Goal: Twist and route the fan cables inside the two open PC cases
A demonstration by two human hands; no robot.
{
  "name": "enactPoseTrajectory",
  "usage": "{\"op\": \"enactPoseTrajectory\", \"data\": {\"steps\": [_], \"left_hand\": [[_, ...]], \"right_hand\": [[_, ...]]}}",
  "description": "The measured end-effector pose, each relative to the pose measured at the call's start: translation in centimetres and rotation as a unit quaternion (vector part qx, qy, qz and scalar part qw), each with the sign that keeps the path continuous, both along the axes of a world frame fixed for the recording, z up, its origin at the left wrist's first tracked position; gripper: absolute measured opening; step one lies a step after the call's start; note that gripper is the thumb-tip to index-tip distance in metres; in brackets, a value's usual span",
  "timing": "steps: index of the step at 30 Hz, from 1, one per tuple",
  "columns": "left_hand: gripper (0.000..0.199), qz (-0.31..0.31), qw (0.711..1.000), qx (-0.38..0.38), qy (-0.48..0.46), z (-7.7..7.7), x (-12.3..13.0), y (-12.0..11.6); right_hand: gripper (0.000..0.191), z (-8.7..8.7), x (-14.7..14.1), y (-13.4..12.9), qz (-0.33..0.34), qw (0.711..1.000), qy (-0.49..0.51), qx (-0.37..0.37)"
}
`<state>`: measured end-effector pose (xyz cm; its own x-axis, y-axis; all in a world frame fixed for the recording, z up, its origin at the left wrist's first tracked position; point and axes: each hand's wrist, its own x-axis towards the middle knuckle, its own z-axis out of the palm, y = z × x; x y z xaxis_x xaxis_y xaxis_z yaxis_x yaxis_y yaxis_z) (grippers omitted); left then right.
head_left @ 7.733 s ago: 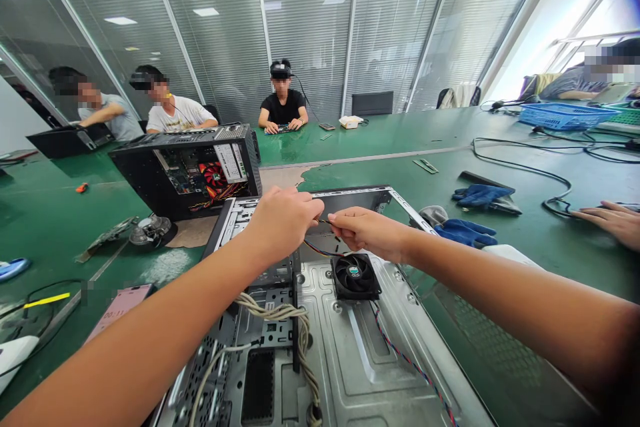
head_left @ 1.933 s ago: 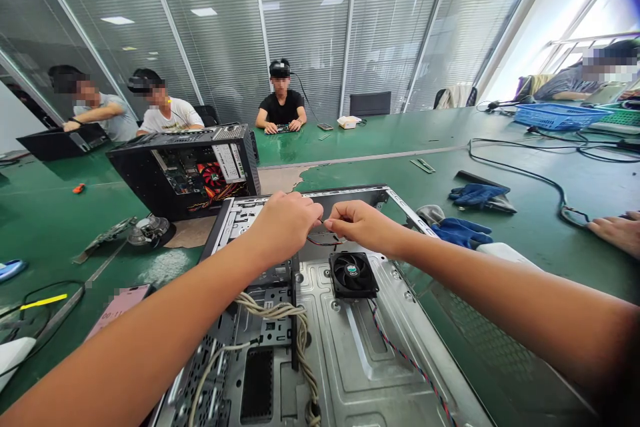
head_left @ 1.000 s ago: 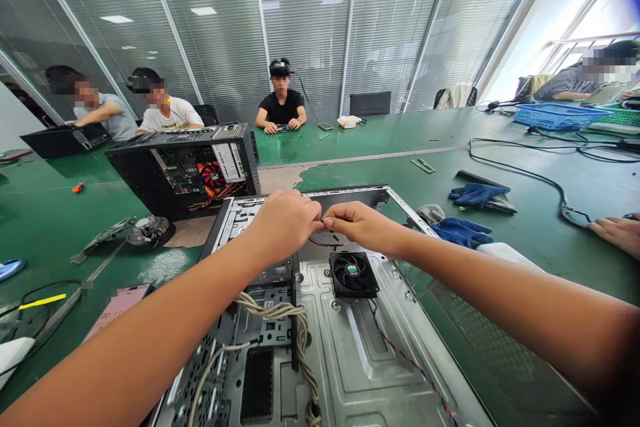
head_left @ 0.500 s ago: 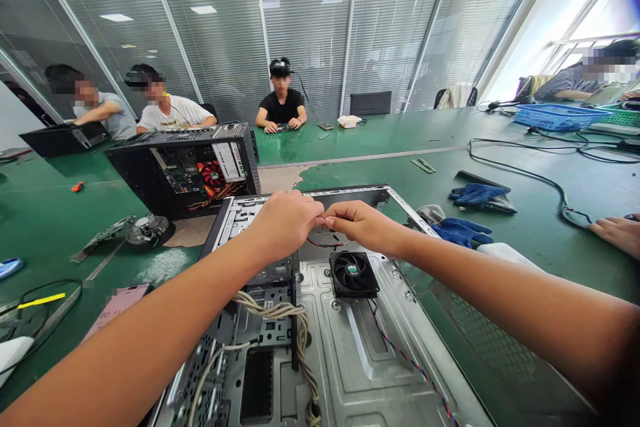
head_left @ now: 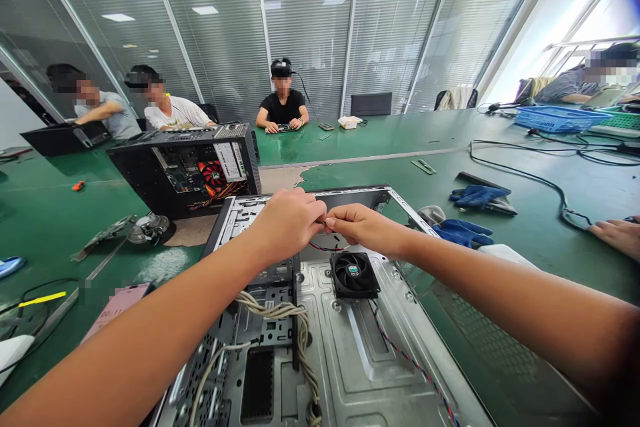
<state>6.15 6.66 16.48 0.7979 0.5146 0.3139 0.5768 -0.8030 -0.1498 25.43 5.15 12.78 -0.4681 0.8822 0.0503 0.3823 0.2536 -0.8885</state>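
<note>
— So, what is being held above the open computer case (head_left: 350, 347)?

— A thin wire (head_left: 320, 247) is pinched between both hands. The left hand (head_left: 285, 223) is clenched around one end, and the right hand (head_left: 357, 225) is closed on the other end by thumb and fingertips; the two grips are almost touching. The wire's red and dark strands are seen sagging in a short loop just below the knuckles.

— And where is that wire placed relative to the case?

— It is held over the far half of the case, just above a small black fan (head_left: 354, 275) that is seated on the bare metal floor. A twisted red, blue and black lead (head_left: 410, 363) is laid from the fan toward the near right edge. A pale cable bundle (head_left: 300, 333) is draped over the drive cage on the left.

— What else is laid out on the green tabletop (head_left: 525, 213)?

— Blue gloves (head_left: 465, 230) are set just right of the case, and a second black computer case (head_left: 185, 170) is stood behind it on the left. A co-worker's hand (head_left: 617, 235) is rested at the far right edge, well apart from the wire.
</note>
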Motion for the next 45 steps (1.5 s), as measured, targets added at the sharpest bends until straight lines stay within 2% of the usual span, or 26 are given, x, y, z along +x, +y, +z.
{"op": "enactPoseTrajectory", "data": {"steps": [12,24,31,45], "left_hand": [[0.019,0.042,0.999,-0.024,0.001,-0.03,0.32,-0.05],[0.020,0.041,0.999,-0.028,-0.005,-0.14,0.17,0.21],[0.016,0.016,0.999,-0.033,0.012,-0.30,0.09,0.30],[0.017,0.049,0.999,0.003,0.015,-0.35,0.46,-0.38]], "right_hand": [[0.022,0.11,-0.07,0.02,-0.015,0.999,-0.019,0.036],[0.021,0.01,-0.19,-0.12,-0.026,1.000,-0.004,-0.005],[0.018,-0.04,-0.16,-0.04,-0.036,0.999,-0.031,0.011],[0.016,0.07,-0.26,0.01,-0.059,0.998,-0.024,0.031]]}}
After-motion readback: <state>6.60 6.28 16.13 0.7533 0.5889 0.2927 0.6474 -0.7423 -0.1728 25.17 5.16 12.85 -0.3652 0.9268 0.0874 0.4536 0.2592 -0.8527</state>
